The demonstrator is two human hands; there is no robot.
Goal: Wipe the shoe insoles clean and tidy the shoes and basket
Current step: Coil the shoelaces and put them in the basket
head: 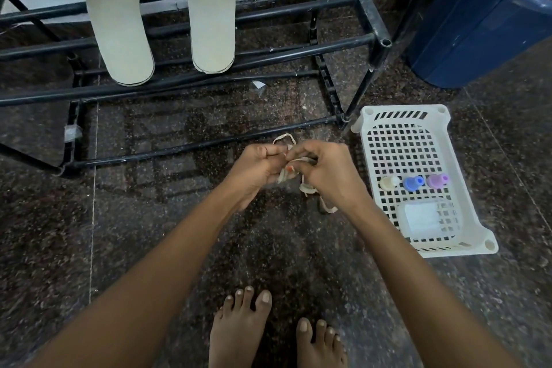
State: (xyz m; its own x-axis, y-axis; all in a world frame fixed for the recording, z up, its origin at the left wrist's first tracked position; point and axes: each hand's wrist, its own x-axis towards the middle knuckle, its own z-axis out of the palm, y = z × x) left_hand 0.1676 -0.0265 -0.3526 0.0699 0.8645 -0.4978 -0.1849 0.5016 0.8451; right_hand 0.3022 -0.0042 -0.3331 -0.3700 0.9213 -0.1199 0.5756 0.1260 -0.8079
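Two pale insoles [119,24] [209,9] lie side by side across the bars of a black shoe rack [298,48]. In the middle of the view, above the dark floor, my left hand [257,170] and my right hand [325,173] meet and both pinch a cream shoelace [307,188]. A loop of the lace sticks up above my fingers and its tail hangs down below my right wrist. A white plastic basket [442,116] stands on the floor to the right of my hands. No shoe is in view.
Inside the basket are three small bottles, cream [388,183], blue [413,183] and purple [436,181], and a clear plastic box [424,218]. A blue bucket [484,18] stands at the back right. My bare feet [239,329] are at the bottom edge.
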